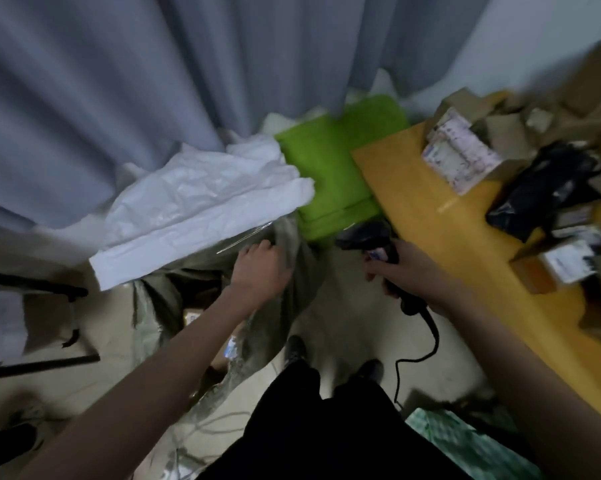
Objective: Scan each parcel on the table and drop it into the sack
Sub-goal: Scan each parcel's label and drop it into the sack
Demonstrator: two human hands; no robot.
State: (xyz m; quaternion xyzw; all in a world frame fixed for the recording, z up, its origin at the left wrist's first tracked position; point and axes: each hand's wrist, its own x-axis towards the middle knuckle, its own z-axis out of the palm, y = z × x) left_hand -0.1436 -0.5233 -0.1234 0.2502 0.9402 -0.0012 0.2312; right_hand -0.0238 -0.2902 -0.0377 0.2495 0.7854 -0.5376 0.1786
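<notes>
Two hands in view. We see left hand (261,268) gripping rim of grey-green sack (292,289) on floor, fingers curled into fabric. Right hand (406,271) wraps black scanner (378,244) handle. Parcels (462,154) sit on yellow table (430,220), right of sack.

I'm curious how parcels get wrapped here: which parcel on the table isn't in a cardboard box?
The black plastic bag parcel, lying among the boxes on the yellow table. The others are brown cardboard boxes with white labels.

parcels (462,157) heaped on table (430,209); sack (292,271) open.
</notes>
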